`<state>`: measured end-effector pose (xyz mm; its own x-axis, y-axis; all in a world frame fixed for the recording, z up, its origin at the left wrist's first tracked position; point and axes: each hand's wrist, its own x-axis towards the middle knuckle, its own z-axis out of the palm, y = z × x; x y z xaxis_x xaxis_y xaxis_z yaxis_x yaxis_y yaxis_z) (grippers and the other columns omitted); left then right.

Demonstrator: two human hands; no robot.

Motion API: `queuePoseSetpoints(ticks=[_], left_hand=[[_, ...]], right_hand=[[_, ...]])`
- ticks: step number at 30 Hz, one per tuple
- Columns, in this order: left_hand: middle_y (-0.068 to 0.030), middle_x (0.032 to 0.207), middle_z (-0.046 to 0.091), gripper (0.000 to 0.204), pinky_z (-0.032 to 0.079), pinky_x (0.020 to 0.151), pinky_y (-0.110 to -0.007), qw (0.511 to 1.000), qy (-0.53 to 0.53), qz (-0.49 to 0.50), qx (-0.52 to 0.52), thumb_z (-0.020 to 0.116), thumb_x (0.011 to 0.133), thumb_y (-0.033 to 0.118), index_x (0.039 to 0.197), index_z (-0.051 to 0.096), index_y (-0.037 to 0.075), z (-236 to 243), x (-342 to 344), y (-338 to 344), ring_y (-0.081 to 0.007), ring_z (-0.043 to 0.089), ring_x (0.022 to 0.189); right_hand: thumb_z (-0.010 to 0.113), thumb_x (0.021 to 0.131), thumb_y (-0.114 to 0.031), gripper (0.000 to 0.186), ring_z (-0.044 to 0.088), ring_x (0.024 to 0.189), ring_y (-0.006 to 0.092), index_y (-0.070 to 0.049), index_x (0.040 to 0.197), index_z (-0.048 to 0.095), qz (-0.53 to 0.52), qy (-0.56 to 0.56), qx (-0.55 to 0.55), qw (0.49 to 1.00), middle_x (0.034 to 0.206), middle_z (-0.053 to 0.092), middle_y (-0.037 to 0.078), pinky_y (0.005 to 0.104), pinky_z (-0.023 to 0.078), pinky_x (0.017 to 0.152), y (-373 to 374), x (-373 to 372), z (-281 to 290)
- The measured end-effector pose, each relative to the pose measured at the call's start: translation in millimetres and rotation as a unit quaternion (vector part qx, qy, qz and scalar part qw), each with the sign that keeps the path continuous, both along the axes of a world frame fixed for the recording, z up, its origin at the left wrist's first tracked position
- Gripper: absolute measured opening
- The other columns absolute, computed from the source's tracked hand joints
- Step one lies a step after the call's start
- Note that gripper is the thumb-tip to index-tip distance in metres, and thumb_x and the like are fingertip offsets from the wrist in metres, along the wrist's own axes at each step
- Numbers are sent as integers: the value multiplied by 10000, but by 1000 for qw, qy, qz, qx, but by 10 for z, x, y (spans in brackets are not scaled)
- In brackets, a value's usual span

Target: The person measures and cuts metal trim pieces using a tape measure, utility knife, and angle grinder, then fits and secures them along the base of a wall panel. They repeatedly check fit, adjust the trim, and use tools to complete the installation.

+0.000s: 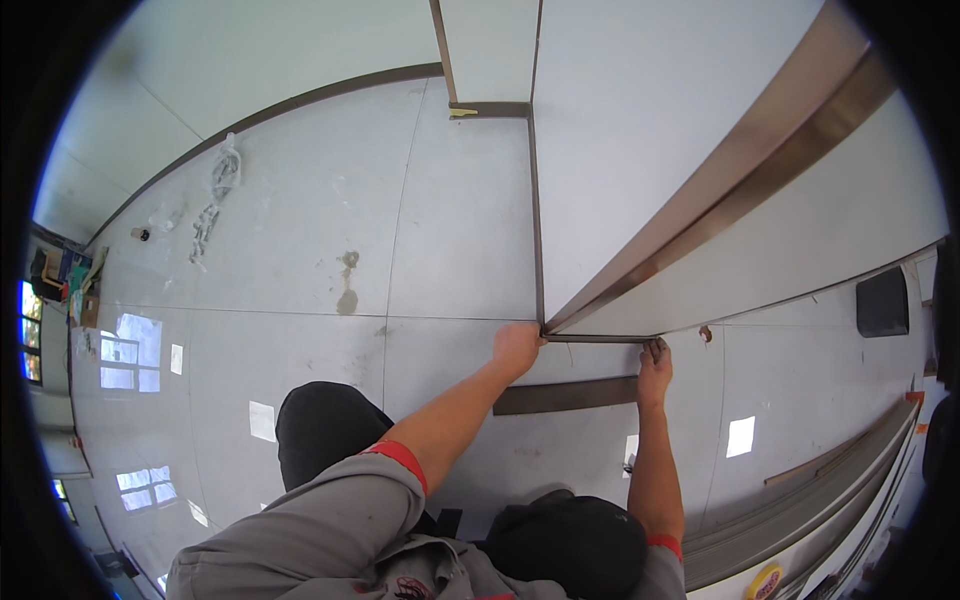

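A short dark brown skirting strip (pixel 598 339) runs along the foot of the white wall end, between my two hands. My left hand (pixel 517 347) is closed at its left end, fingertips at the corner where the brown metal corner trim (pixel 690 190) meets the floor. My right hand (pixel 655 372) pinches the strip's right end, its fingers bent against the wall foot. Behind the strip, the fingertips are partly hidden. A separate brown strip (pixel 565 396) lies flat on the floor nearer to me, just left of my right wrist.
Glossy pale floor tiles (pixel 460 220) surround me. Crumpled clear plastic (pixel 226 170) lies at the far left. Long trim lengths (pixel 800 500) are stacked at the lower right, with a yellow tape roll (pixel 765 581) beside them. A dark box-like object (pixel 882 302) stands far right.
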<state>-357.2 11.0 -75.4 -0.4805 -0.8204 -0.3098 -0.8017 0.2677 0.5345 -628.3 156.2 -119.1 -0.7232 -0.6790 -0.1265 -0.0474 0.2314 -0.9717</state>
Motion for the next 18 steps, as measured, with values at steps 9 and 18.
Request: queuePoseSetpoints(ticks=[9,18], left_hand=[[-191,929,731,268,537,804,-518,1000,3,8,-21,751,871,292,960,713,42,-150,3,-20,-407,696,931],[-122,939,769,316,571,784,-472,980,-160,-117,-28,849,747,302,914,762,49,-29,210,-225,-320,731,922]], right_hand=[[554,953,5,518,649,1232,303,94,1451,442,50,103,45,992,1348,631,243,357,496,1061,-24,-77,-39],[643,945,-136,535,705,1011,254,105,1391,473,-49,67,95,992,1244,675,231,333,564,894,506,376,259]])
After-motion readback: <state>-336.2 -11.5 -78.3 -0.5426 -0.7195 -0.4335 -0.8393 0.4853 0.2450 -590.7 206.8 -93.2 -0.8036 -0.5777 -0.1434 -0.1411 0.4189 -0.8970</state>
